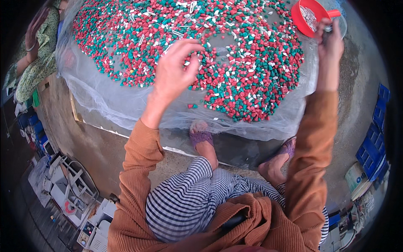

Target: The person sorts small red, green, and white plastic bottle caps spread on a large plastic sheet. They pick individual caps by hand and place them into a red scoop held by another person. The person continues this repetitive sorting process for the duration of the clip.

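Note:
My left hand (178, 69) hovers above a wide heap of small red, green and white plastic pieces (256, 82). Its fingers are curled, with a gap between thumb and forefinger, and nothing shows in them. At the upper right, my right hand (331, 42) is raised beside a red bowl (296, 19) with a short handle. Thin white sticks (308, 19) lie in that bowl. Blur covers the right fingertips, so whether they hold something or touch the bowl cannot be made out. A clear round container (343, 27) is partly hidden behind this hand.
Clear plastic sheeting (105, 103) spreads under the heap. Another person's arm (25, 59) rests at the far left. Blue crates (371, 147) stand on the right, and pale machinery (79, 189) at the lower left. My feet in purple sandals (202, 137) are by the sheet's near edge.

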Available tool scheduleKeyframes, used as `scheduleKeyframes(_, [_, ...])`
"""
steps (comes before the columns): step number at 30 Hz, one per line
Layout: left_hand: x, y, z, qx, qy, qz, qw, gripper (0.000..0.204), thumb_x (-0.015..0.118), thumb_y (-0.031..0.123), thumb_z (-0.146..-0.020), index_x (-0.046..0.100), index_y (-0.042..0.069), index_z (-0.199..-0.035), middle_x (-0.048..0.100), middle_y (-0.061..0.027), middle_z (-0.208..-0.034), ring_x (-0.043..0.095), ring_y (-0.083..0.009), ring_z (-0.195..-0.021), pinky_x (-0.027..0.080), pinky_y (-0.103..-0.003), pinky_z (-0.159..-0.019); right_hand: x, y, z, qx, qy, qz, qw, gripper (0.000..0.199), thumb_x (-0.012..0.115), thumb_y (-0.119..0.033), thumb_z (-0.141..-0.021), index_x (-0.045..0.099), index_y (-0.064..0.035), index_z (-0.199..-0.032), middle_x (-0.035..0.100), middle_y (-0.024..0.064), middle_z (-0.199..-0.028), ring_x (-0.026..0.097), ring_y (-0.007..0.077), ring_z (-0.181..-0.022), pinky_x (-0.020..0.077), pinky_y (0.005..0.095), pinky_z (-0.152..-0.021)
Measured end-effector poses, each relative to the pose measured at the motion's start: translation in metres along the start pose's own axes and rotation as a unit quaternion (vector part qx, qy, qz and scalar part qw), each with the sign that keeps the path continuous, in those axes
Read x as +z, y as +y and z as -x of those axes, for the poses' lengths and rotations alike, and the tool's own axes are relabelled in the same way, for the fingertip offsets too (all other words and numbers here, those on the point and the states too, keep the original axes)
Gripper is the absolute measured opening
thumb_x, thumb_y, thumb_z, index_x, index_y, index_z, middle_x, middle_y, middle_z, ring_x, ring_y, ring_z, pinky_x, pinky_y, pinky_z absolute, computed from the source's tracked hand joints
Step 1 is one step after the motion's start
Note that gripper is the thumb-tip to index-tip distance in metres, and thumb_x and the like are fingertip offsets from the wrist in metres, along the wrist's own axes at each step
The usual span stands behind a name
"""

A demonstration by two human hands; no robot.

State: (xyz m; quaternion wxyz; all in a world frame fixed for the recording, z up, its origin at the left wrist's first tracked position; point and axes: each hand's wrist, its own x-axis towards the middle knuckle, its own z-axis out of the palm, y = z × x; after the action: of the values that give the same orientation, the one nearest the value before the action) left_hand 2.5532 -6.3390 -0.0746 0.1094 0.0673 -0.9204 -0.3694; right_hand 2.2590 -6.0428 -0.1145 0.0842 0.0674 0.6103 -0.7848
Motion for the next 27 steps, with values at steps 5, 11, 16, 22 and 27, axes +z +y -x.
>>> scheduleKeyframes(5, [-0.025,-0.058,0.014,-0.093,0.026,-0.162,0.982,0.031,0.067,0.015,-0.08,0.066,0.009,-0.11,0.06,-0.012,-0.123,0.054,-0.0294,-0.118,0.043,-0.04,-0.098,-0.014,-0.032,-0.044,-0.225,0.031,0.529,0.818,0.072,0.062,-0.054,-0.086,0.05,-0.0031,-0.136,0.055,0.0183,-0.13,0.055,0.0227,-0.118,0.0404,0.034,-0.1])
scheduleKeyframes(11, [0.065,-0.102,0.038,-0.183,0.02,-0.249,0.951,0.09,0.056,0.07,-0.079,0.028,0.021,-0.149,0.001,-0.0234,-0.157,-0.004,-0.0555,-0.139,0.003,-0.077,-0.101,-0.01,0.016,0.055,-0.142,0.025,0.348,0.926,0.065,0.073,-0.042,-0.08,0.056,-0.0054,-0.132,0.055,0.0184,-0.132,0.049,0.0254,-0.125,0.0354,0.0377,-0.105])
scheduleKeyframes(16, [0.136,-0.017,0.055,-0.06,-0.187,-0.164,0.967,0.082,0.046,0.062,-0.089,0.016,0.02,-0.152,-0.005,-0.0236,-0.157,-0.007,-0.0534,-0.14,0.004,-0.074,-0.104,-0.006,0.052,0.109,-0.082,-0.007,0.36,0.929,0.055,0.072,-0.036,-0.083,0.06,-0.0046,-0.126,0.059,0.0172,-0.126,0.053,0.0244,-0.119,0.0394,0.0348,-0.1])
scheduleKeyframes(22, [0.105,0.059,0.102,0.026,-0.402,-0.032,0.915,0.05,0.066,0.024,-0.083,0.054,0.018,-0.132,0.033,-0.011,-0.151,0.019,-0.0441,-0.141,0.031,-0.068,-0.101,0.033,0.076,0.148,-0.249,-0.076,0.483,0.836,0.037,0.073,-0.026,-0.081,0.067,-0.0071,-0.112,0.063,0.0144,-0.116,0.059,0.0291,-0.108,0.0425,0.037,-0.096])
scheduleKeyframes(27, [0.071,-0.017,0.044,-0.023,-0.121,-0.066,0.99,0.019,0.062,0.004,-0.079,0.069,0.006,-0.096,0.064,-0.0102,-0.096,0.063,-0.0292,-0.089,0.051,-0.041,-0.082,0.083,0.114,0.162,-0.203,-0.224,0.438,0.847,0.021,0.071,-0.018,-0.08,0.07,-0.0087,-0.098,0.066,0.0105,-0.096,0.061,0.0288,-0.098,0.0503,0.038,-0.082])
